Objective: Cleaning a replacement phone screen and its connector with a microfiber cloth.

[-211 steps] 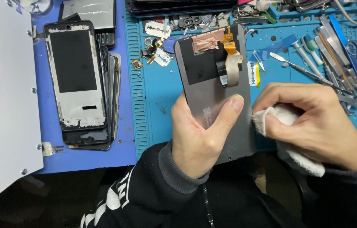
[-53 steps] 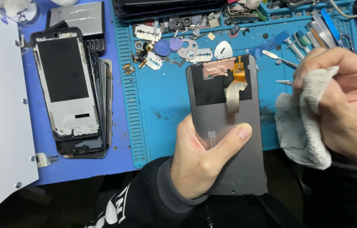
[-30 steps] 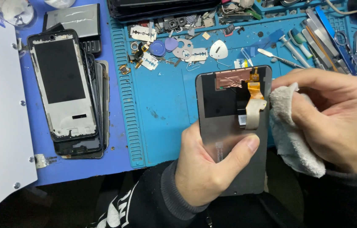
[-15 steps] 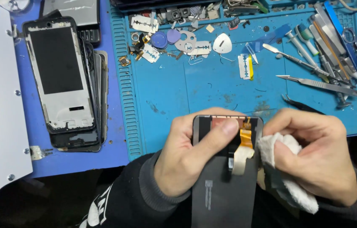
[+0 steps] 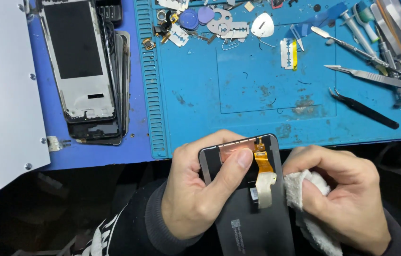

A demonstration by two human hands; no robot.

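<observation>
My left hand (image 5: pixel 200 189) grips a dark phone screen panel (image 5: pixel 252 213) by its top left corner, thumb pressed on the copper patch near its upper edge. An orange flex cable (image 5: pixel 263 168) with a white tab hangs down the panel's back. My right hand (image 5: pixel 347 199) is closed on a white cloth (image 5: pixel 302 196), which is pressed against the panel's right edge. Both hands are low in the view, in front of the blue work mat (image 5: pixel 257 85).
A stack of phone frames (image 5: pixel 84 71) lies on the left of the mat, beside a white sheet (image 5: pixel 1 95). Black tweezers (image 5: pixel 364 109), a scalpel (image 5: pixel 376 76), picks, razor blades and several other tools lie across the mat's top and right.
Both hands have brought the panel and cloth down off the mat toward my body. My left thumb has shifted from the panel's middle up to its top edge. The cloth stays at the right edge.
</observation>
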